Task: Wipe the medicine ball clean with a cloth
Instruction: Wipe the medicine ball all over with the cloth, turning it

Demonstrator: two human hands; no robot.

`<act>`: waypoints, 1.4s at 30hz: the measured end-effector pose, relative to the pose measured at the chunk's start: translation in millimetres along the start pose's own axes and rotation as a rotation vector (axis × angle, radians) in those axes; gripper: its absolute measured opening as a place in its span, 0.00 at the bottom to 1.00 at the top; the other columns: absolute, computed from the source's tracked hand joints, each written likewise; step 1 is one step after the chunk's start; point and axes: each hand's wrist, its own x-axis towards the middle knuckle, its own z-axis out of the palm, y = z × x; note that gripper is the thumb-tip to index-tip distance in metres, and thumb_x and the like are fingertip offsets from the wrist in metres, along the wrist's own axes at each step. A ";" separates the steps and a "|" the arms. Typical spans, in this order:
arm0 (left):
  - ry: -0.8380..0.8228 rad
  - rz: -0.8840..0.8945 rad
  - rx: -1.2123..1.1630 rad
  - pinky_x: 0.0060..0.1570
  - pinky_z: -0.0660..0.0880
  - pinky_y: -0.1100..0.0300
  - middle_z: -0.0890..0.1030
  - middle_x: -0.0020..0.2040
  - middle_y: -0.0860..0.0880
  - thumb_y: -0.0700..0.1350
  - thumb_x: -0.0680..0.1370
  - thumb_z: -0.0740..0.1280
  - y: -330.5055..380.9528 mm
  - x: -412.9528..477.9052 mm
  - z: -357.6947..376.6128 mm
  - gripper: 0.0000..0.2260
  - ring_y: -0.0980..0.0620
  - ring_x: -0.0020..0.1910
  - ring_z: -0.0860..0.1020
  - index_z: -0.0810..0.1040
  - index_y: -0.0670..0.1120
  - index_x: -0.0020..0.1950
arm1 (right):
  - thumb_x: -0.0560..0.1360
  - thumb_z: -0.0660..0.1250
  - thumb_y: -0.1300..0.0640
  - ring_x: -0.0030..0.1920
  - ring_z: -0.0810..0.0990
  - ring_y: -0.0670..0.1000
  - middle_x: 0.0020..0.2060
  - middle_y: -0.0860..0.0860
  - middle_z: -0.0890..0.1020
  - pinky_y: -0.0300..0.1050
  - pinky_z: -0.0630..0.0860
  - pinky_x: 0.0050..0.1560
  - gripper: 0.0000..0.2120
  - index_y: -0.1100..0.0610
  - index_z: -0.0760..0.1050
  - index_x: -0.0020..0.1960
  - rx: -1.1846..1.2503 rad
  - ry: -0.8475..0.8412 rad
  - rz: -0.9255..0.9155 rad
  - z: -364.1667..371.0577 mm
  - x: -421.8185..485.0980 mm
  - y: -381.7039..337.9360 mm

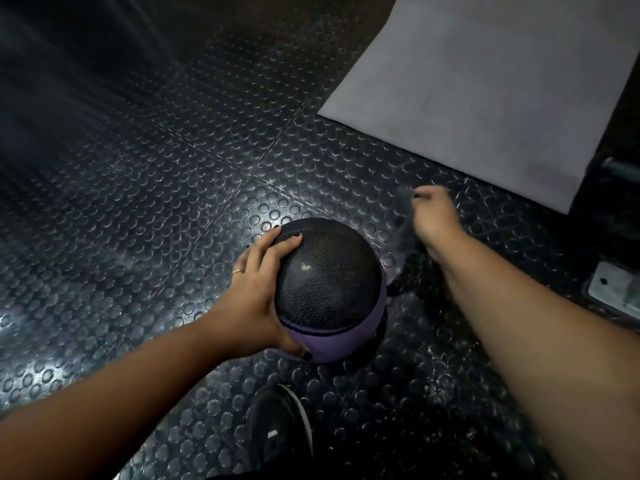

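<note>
Nearest my lens: one dark shoe [280,431] with a pale sole edge, at the bottom of the view, between my two bare forearms. Item, flooring: black rubber floor [145,188] with raised round studs, glossy and scuffed, fills most of the view. Item, grey mat [485,88]: flat, plain, upper right, lying on the floor well apart from the ball. Item, medicine ball [329,289]: black textured upper part with a small pale worn patch, purple band along the lower edge, resting on the floor at centre; no brand or writing readable on it. Item, left hand [263,289]: spread and cupped against the ball's left side, fingers over the top, thumb at the purple band, a ring on one finger. Item, right hand [434,220]: just right of the ball and not touching it, closed on a dark cloth [403,244] that is motion-blurred and hangs beside the ball. Item, pale flat rectangular object [614,289] at the right edge, partly cut off; I cannot tell what it is.
</note>
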 end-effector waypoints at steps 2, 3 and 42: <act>-0.011 -0.025 0.011 0.75 0.58 0.36 0.42 0.76 0.68 0.64 0.44 0.84 -4.1 -2.6 -6.6 0.67 0.46 0.79 0.45 0.47 0.68 0.74 | 0.80 0.58 0.61 0.52 0.76 0.47 0.61 0.52 0.72 0.33 0.74 0.56 0.14 0.53 0.74 0.62 0.136 0.075 -0.072 -21.9 -23.1 -2.1; -0.011 -0.049 -0.009 0.76 0.57 0.38 0.43 0.75 0.69 0.66 0.44 0.83 -3.7 -3.6 -9.6 0.65 0.48 0.79 0.46 0.50 0.67 0.73 | 0.80 0.57 0.62 0.48 0.72 0.41 0.59 0.50 0.69 0.23 0.69 0.50 0.16 0.52 0.72 0.66 0.129 0.095 -0.146 -28.0 -44.5 -4.8; 0.176 -0.084 -0.092 0.76 0.55 0.58 0.57 0.79 0.53 0.73 0.52 0.74 -14.7 -12.0 5.6 0.65 0.55 0.76 0.56 0.52 0.47 0.81 | 0.72 0.53 0.63 0.52 0.71 0.49 0.53 0.46 0.72 0.46 0.72 0.52 0.23 0.52 0.76 0.63 -0.092 -0.304 -0.764 25.6 -206.5 11.5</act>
